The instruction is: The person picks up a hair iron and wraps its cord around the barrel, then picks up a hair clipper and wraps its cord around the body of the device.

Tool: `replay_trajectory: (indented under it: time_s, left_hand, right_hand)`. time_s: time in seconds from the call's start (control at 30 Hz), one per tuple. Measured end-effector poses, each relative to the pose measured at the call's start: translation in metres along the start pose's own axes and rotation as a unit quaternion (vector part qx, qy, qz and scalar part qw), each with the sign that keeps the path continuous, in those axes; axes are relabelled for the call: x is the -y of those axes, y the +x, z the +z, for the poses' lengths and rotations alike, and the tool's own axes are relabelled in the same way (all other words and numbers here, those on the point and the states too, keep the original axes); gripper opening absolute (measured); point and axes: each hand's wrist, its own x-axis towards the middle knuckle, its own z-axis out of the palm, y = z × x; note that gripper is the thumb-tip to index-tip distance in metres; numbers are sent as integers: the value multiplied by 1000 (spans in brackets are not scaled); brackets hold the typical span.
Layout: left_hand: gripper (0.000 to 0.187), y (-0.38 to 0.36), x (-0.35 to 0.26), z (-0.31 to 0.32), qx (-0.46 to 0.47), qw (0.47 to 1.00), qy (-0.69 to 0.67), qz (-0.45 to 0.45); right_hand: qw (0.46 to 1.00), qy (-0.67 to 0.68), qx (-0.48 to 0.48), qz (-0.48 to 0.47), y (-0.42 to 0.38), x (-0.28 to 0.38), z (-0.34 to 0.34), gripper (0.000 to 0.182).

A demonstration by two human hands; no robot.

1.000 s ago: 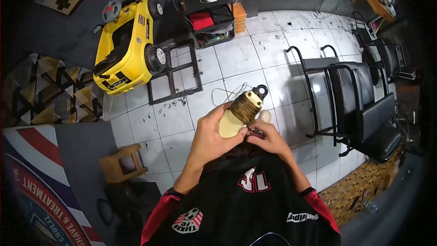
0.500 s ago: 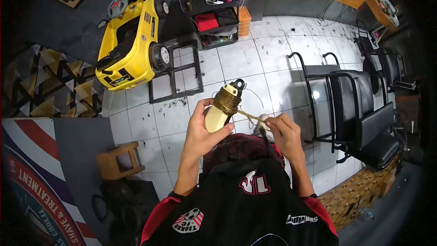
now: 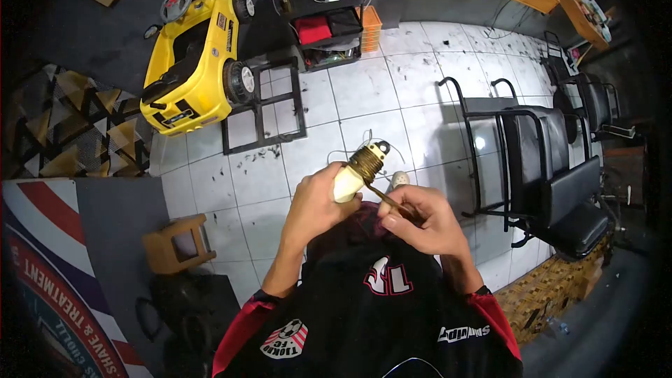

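Observation:
In the middle of the head view is a cream-coloured hair clipper [image 3: 346, 185], its ringed end tilted up and to the right. Several turns of brown cord [image 3: 365, 164] are wound round its upper part. My left hand [image 3: 316, 203] is closed round the lower body, thumb at the near side. From the coil the cord runs down to my right hand [image 3: 423, 218], which pinches it between thumb and fingers close by. Behind the cord shows a small, pale, rounded thing [image 3: 400, 179]. A thin pale wire loops behind the clipper.
A yellow toy car [image 3: 199, 63] and a black frame [image 3: 301, 108] are ahead left on the white tiles. Beyond them stands a black shelf cart [image 3: 325, 52]. Black chairs [image 3: 539, 140] are on the right. A small wooden stool [image 3: 171, 248] is at left.
My right hand has moved closer to my left and lower, the cord now slanting down. The clipper has tilted further right, and my left hand has turned with it.

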Motion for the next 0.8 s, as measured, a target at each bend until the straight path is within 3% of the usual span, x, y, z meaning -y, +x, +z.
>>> replay_trajectory:
  time_s: [0.07, 0.13, 0.2, 0.23, 0.33, 0.4, 0.43, 0.53, 0.63, 0.73, 0.8]
  left_hand:
    - [38, -1, 2, -2, 26, 998, 48, 9]
    - [39, -4, 7, 0, 73, 991, 103, 33]
    - [38, -8, 9, 4, 115, 982, 135, 66]
    - [38, -6, 6, 5, 181, 970, 155, 50]
    - [39, -10, -4, 6, 242, 953, 170, 73]
    - [42, -10, 3, 10, 210, 954, 177, 121]
    - [44, -12, 6, 10, 193, 954, 181, 144]
    - [42, -11, 3, 2, 198, 956, 167, 135]
    - [45, -16, 0, -1, 201, 952, 141, 185]
    - [52, -19, -13, -3, 240, 961, 96, 95]
    - [57, -19, -6, -1, 194, 968, 82, 134]
  right_hand:
    - [989, -128, -16, -68, 6, 5, -3, 14]
    - [989, -130, -25, -67, 12, 14, -10, 13]
    - [971, -219, -43, -91, 20, 14, -10, 18]
    - [975, -203, -53, -71, 25, 10, -10, 20]
    - [979, -190, -75, -3, 38, -9, -9, 25]
    - [971, -222, -81, 42, 48, -14, -11, 27]
    - [979, -161, -104, 68, 50, -31, -11, 27]
    - [979, -169, -106, 49, 58, -50, -16, 28]
    - [977, -181, -91, 59, 65, -60, -20, 28]
    - [986, -141, -54, 73, 67, -85, -21, 23]
    - [991, -93, 9, 94, 63, -107, -24, 21]
